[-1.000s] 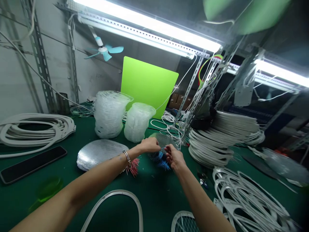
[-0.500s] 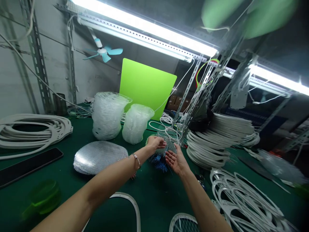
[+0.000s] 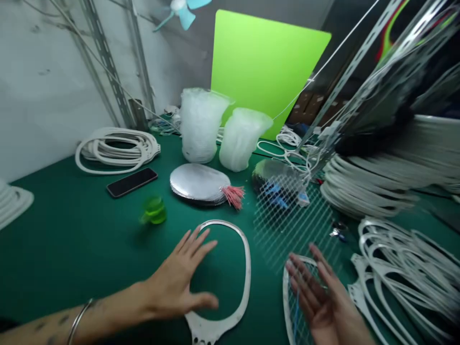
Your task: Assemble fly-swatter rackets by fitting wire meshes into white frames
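Note:
My left hand point(image 3: 179, 282), fingers spread, is over the left side of a white oval frame point(image 3: 247, 263) lying on the table. The frame has a holed neck at its near end. My right hand point(image 3: 328, 306) is turned palm up with its fingers stretched out, above a second white frame point(image 3: 286, 299) with netting across it. Just beyond its fingertips is a blurred, see-through mesh sheet point(image 3: 287, 225); whether the fingers touch it I cannot tell. Behind the mesh are blue strands point(image 3: 276, 194) and a dark round stack.
On the green table point(image 3: 89, 258) are a silvery mesh stack point(image 3: 199, 182) with a pink tassel point(image 3: 234, 195), a green tape dispenser-like object point(image 3: 154, 210) and a phone point(image 3: 132, 182). White frames pile at right point(image 3: 406, 268) and left point(image 3: 118, 148). Clear bundles point(image 3: 201, 127) stand behind.
My hands have parted and come nearer, the left over the bare frame and the right over the netted one. The mesh sheet has also come nearer. The view has tilted down.

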Demonstrator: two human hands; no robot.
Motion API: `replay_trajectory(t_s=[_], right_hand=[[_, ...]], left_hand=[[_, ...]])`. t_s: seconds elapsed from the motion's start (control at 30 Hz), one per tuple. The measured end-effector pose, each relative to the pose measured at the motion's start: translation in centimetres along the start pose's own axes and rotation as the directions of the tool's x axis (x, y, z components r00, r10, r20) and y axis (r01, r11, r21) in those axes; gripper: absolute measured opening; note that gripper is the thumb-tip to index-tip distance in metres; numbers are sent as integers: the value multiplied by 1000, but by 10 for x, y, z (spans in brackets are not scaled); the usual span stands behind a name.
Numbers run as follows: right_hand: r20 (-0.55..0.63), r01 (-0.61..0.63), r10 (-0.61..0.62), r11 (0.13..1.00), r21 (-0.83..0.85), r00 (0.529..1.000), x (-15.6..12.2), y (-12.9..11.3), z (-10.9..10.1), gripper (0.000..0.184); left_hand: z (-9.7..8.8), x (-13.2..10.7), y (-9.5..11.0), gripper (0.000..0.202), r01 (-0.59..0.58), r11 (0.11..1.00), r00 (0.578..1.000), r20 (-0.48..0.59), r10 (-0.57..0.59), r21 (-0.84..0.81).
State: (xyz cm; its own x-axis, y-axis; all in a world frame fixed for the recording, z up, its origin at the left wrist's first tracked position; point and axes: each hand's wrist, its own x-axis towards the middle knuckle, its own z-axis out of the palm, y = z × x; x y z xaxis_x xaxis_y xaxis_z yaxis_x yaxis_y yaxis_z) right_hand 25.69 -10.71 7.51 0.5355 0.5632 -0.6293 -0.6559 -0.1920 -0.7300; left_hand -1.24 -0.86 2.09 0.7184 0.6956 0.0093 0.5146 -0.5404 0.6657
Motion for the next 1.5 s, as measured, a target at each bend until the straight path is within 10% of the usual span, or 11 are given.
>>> replay_trajectory(t_s=[0.1,0.27,0.47,0.77,1.5], right_hand=[[-24,-168,167,985,-47,986,-8,49,-21,72],[69,-112,125,980,-164,990,-14,96,-18,89],[77,-101,116,978,-182,990,-26,108,-11,87],[151,-149,180,969,-197,972,-21,137,23,91],[134,-215,239,962,-170,962,-16,129,27,85]], left_hand=[[34,-50,-17,115,15,981,998,57,-26,195],[61,-50,-17,118,24,958,1000,-12,-22,285],[27,-51,-5,107,81,968,990,-134,-50,237],[-11,-54,-12,37,215,973,848,-478,-228,-82],[-2,-15,-1,17,34,997,979,-196,-48,-74]])
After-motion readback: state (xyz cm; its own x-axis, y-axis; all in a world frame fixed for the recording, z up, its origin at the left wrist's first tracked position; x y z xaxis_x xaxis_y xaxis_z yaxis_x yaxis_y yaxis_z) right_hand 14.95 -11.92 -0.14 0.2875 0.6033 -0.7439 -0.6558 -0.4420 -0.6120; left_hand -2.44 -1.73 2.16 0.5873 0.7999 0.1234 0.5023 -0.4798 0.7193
